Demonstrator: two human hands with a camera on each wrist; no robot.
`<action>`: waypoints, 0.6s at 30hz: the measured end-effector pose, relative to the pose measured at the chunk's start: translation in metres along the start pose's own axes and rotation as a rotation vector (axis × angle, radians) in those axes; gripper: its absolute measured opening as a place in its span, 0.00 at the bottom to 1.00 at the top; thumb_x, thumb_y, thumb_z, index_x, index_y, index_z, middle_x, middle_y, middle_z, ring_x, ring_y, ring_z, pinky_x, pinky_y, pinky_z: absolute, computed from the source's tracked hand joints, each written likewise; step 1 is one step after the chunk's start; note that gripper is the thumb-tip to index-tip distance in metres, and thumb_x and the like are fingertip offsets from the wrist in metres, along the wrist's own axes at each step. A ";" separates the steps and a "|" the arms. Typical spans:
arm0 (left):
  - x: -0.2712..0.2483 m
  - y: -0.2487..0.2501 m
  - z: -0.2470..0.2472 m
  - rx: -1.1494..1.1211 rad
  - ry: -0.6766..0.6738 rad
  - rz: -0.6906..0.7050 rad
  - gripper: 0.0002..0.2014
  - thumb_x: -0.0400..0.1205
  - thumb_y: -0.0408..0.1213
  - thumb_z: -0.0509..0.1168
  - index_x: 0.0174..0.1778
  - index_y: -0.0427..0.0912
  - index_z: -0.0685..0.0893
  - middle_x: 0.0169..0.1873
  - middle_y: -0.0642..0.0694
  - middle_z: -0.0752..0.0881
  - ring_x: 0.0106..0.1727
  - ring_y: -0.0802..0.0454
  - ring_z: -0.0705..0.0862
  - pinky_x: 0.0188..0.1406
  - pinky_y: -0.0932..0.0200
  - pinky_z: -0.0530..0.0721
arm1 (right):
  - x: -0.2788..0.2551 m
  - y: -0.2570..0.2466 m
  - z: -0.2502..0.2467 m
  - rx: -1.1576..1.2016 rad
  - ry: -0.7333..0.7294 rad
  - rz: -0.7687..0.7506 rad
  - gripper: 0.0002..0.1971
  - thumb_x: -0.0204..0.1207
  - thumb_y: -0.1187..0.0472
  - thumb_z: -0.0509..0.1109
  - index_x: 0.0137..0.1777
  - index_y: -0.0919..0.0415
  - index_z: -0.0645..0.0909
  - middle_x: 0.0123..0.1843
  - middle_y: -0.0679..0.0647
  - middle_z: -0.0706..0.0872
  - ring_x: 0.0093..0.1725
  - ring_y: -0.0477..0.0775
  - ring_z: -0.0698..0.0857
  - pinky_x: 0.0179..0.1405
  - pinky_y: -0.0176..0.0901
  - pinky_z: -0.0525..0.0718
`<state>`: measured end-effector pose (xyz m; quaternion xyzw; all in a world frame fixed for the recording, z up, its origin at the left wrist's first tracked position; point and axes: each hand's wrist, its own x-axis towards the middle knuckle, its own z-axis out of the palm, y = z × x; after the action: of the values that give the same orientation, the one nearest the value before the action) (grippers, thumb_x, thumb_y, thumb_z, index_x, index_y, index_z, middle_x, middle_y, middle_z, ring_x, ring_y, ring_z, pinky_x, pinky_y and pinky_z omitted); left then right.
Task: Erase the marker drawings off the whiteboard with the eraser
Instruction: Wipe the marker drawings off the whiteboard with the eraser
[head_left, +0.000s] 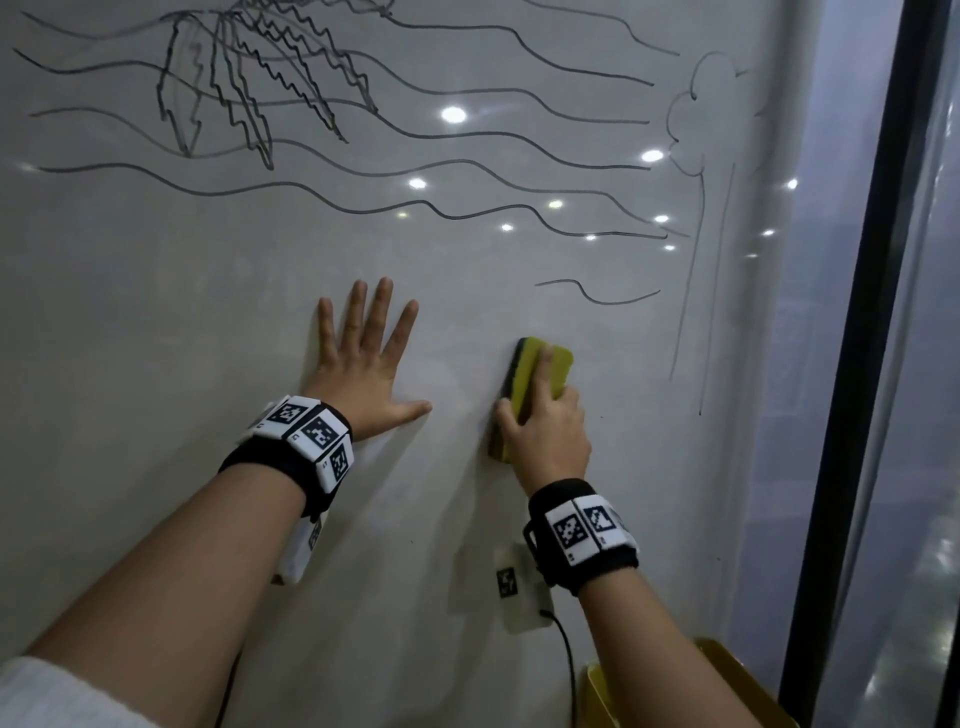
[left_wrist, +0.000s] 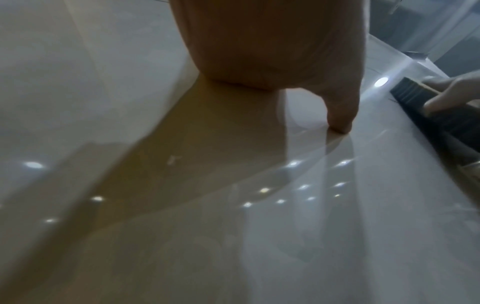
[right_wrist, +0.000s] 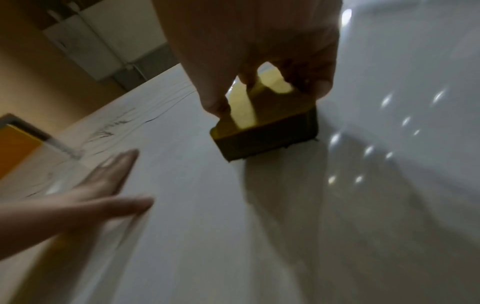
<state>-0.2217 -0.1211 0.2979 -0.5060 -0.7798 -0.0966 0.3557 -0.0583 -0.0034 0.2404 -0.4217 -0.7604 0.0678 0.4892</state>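
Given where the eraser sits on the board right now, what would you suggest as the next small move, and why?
Probably slide the eraser up and to the right over the short wavy line. The right hand grips it against the whiteboard, and that stroke is the nearest mark; the left hand rests flat.

At five o'clock from where I am looking, a yellow box (head_left: 727, 670) is sitting low against the wall, only its open top corner showing. A dark vertical frame (head_left: 862, 312) is running from one o'clock down to five o'clock, with a glass pane (head_left: 919, 415) lying to its right and giving back a blurred room. A black cable (head_left: 569, 660) is hanging down at six o'clock. In my right wrist view, white cabinets (right_wrist: 85, 41) are standing at eleven o'clock and an orange panel (right_wrist: 15, 150) is showing at nine o'clock.
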 end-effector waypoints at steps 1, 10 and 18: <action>0.000 0.000 0.000 0.000 -0.004 0.000 0.58 0.71 0.73 0.56 0.71 0.50 0.15 0.66 0.44 0.10 0.68 0.42 0.11 0.60 0.40 0.10 | -0.003 0.000 0.000 -0.061 -0.010 -0.078 0.38 0.79 0.43 0.59 0.83 0.43 0.40 0.64 0.60 0.70 0.64 0.63 0.72 0.51 0.53 0.78; 0.000 -0.001 0.000 0.004 0.001 0.004 0.58 0.71 0.73 0.55 0.68 0.51 0.12 0.66 0.44 0.09 0.67 0.43 0.10 0.61 0.39 0.11 | -0.006 0.012 -0.001 -0.126 -0.005 -0.111 0.38 0.79 0.45 0.60 0.83 0.44 0.43 0.61 0.60 0.71 0.62 0.63 0.73 0.45 0.51 0.79; 0.000 -0.002 0.000 -0.008 0.023 0.007 0.59 0.71 0.73 0.56 0.68 0.52 0.12 0.67 0.45 0.10 0.68 0.44 0.11 0.61 0.40 0.10 | 0.001 0.022 -0.007 -0.111 -0.011 0.016 0.38 0.79 0.43 0.60 0.83 0.43 0.41 0.63 0.60 0.70 0.64 0.63 0.73 0.49 0.52 0.79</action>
<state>-0.2240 -0.1220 0.2983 -0.5091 -0.7735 -0.1040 0.3629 -0.0407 0.0088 0.2331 -0.4539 -0.7623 0.0315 0.4603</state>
